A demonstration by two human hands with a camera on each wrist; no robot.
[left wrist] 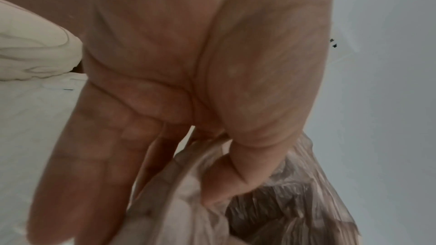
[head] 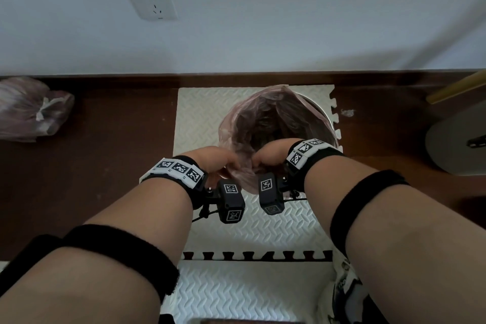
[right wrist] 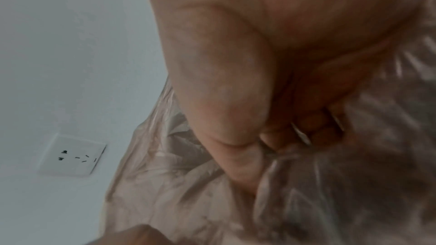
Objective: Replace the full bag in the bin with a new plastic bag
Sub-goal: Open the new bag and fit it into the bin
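Head view: your left hand [head: 218, 159] and right hand [head: 271, 156] are meeting at the centre of the frame, each pinching the near edge of the pinkish new plastic bag [head: 265, 116], whose mouth is gaping open above them. It is sitting in the bin [head: 327, 113], only a sliver of whose pale rim is showing at centre right, on a white foam mat [head: 200, 110]. At the left edge, well apart from the bin, the tied full bag [head: 31, 108] is lying on the dark floor [head: 118, 139]. A wall socket [head: 151, 0] is showing at upper left.

Left wrist view: your thumb [left wrist: 238, 180] is curling over the bag's film [left wrist: 295, 202] at lower right, fingers behind it.

Right wrist view: blurred, your fingers [right wrist: 306, 127] are bunching plastic [right wrist: 177, 183] against the palm; the socket [right wrist: 73, 155] is sitting lower left.
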